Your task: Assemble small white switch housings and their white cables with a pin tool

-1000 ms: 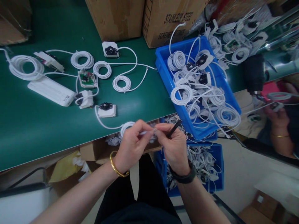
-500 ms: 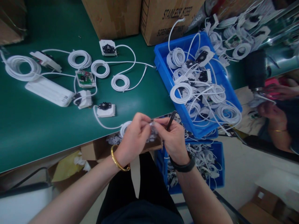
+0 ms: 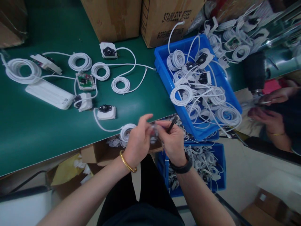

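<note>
My left hand [image 3: 138,142] is closed with its index finger lifted, on a white cable whose coil [image 3: 128,132] hangs at the bench edge beside it. Its grip on the cable is mostly hidden. My right hand [image 3: 173,142] is closed around a slim black pen-like tool [image 3: 172,124], which slants up between thumb and fingers. A small clear piece [image 3: 154,127], blurred, lies between the fingertips of both hands. From the coil, the cable runs to a white housing with a black part [image 3: 106,112] on the green bench.
A blue tray [image 3: 162,73] of coiled cables with housings overhangs the bench edge; another blue bin [image 3: 223,168] of them stands below. More coils and a white power bank [image 3: 50,93] lie left. Cardboard boxes [image 3: 113,20] stand behind. A co-worker's hands [image 3: 270,117] work at right.
My hands moved slightly up, then my left index finger lifted away from the fingertips. My right hand keeps the black tool. The co-worker's hands shifted at the right.
</note>
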`<state>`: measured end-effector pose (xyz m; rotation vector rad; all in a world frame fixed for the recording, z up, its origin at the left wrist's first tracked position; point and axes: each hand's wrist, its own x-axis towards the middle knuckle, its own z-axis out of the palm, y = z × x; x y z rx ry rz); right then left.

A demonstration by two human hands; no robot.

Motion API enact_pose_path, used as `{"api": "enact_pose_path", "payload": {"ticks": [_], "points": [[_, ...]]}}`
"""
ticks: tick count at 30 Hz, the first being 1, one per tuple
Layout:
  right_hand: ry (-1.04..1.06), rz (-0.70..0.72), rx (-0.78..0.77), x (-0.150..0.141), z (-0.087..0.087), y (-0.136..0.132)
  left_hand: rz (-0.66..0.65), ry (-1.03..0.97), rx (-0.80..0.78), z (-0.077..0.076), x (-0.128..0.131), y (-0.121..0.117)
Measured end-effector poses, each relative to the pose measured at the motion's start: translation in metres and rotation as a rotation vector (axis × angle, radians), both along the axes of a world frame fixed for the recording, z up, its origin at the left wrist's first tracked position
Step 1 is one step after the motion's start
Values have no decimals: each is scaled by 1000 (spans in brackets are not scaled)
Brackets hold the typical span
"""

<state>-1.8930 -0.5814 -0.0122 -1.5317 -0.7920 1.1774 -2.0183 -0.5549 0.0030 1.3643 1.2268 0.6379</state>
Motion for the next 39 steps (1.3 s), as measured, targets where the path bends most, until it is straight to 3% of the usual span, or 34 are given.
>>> {"api": "enact_pose_path", "payload": {"ticks": [4,11,16,18,20,24,33,39], "points": [[-121,43,19,-3,-2,2,131,-193,-233,-5,4,5],[-180,169,2,-10,11,11,178,-643,-542,-3,-10,12],[180,-59,-149,-24,13,15,222,-724,-633,2,-20,14],[378,-66,-268,-28,14,16,208,-752,-659,3,-21,13],[517,-16,-347,-31,15,17,193,-767,-669,3,-20,11],[624,-29,-353,-34,16,16,172,-744,-629,2,-19,7],[660,-55,-265,-33,17,13,67,-350,-270,2,-21,-9],[620,-64,-341,-33,20,8,211,-322,-272,8,-16,-14]]}}
